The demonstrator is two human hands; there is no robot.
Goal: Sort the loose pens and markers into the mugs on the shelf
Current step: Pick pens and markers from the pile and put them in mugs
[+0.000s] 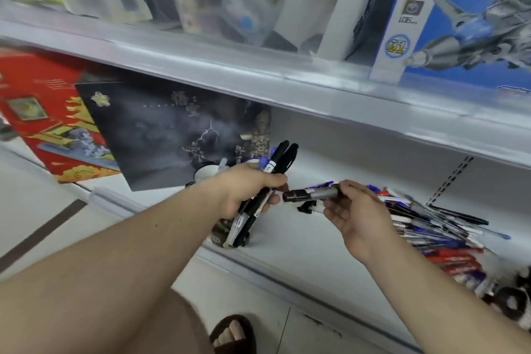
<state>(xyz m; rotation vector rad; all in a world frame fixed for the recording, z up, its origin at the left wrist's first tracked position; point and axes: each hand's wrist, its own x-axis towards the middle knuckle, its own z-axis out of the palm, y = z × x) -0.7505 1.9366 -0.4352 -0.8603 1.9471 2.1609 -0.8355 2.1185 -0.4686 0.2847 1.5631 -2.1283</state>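
The left hand [247,190] grips a bundle of black markers [270,178]; the right hand [355,210] pinches a grey marker [316,195]. Under both hands lies the white shelf [301,241]; right of them, a pen pile [439,227].

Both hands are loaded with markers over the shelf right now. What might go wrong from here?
1. The left hand grips a bundle of black markers fanned at different angles; adding the grey marker held by the right hand may make one slip out.
2. The white mug sits mostly hidden behind the left hand, so a blind drop may miss.
3. The pen pile lies near the shelf edge; a brush might spill pens.
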